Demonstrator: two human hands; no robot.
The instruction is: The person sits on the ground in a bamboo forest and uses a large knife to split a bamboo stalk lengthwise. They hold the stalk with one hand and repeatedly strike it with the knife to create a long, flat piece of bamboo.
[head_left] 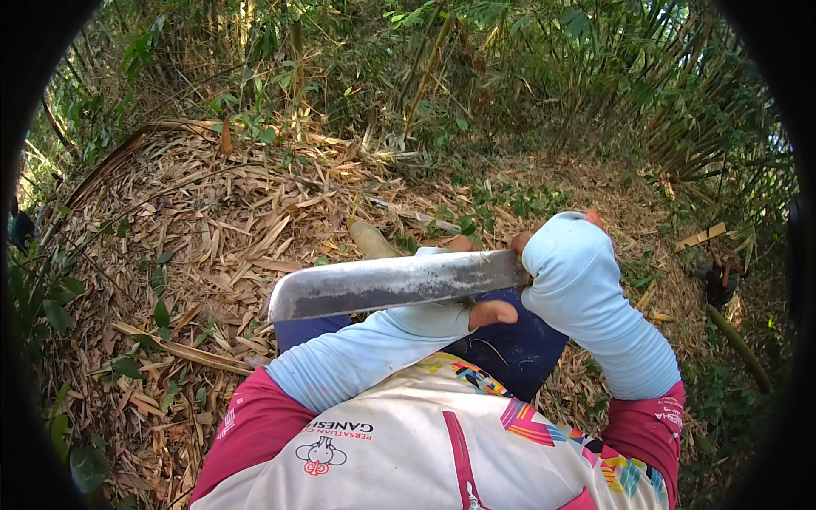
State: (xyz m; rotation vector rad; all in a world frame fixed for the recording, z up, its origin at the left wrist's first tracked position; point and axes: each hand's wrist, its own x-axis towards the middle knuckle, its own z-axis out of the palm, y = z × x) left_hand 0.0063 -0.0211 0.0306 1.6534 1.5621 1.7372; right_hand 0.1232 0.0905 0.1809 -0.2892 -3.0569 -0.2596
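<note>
A machete (399, 279) with a broad, dark-stained steel blade lies almost level across the view, its blunt end to the left. My right hand (557, 246), mostly covered by a pale blue sleeve, is closed at the blade's right end, and the handle is hidden. Below the blade is my left hand (489, 315), also in a pale blue sleeve, with its thumb stretched out to the right. Some of its fingers show past the blade's far edge; the blade hides the rest. Whether the blade touches this hand, I cannot tell.
Dry bamboo leaves (195, 229) cover the ground. Beyond my knees shows an olive boot (371, 240). A split bamboo piece (701, 236) and a green pole (738, 348) lie at the right. Dense bamboo stems (688, 119) stand behind; leafy plants (55, 314) grow at the left.
</note>
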